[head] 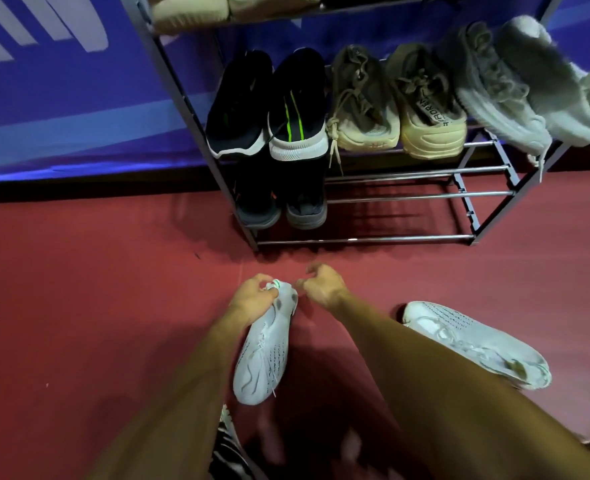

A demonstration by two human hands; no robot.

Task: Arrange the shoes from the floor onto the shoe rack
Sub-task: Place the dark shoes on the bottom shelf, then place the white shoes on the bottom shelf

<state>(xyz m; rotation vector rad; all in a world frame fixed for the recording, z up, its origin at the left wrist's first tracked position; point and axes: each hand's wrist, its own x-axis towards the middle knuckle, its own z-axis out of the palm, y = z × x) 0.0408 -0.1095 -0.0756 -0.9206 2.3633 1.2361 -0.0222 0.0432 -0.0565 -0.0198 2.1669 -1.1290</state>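
Observation:
My left hand (pixel 253 297) grips the heel end of a white knit sneaker (pixel 265 355) held just above the red floor, toe pointing back toward me. My right hand (pixel 323 287) hovers beside that heel with fingers curled and pinched; whether it touches the shoe is unclear. The matching white sneaker (pixel 473 342) lies on the floor to the right, partly behind my right forearm. The metal shoe rack (pixel 401 194) stands ahead. Its middle shelf carries black sneakers with green stripes (pixel 297 105), beige sneakers (pixel 397 102) and grey-white sneakers (pixel 515 81). A dark pair (pixel 279 199) sits on the bottom shelf's left.
The right part of the bottom shelf is bare rails (pixel 418 216). A top shelf holds cream shoes (pixel 193 10). A blue banner wall (pixel 61 98) runs behind the rack. A black-and-white striped object (pixel 227 445) lies between my arms at the bottom.

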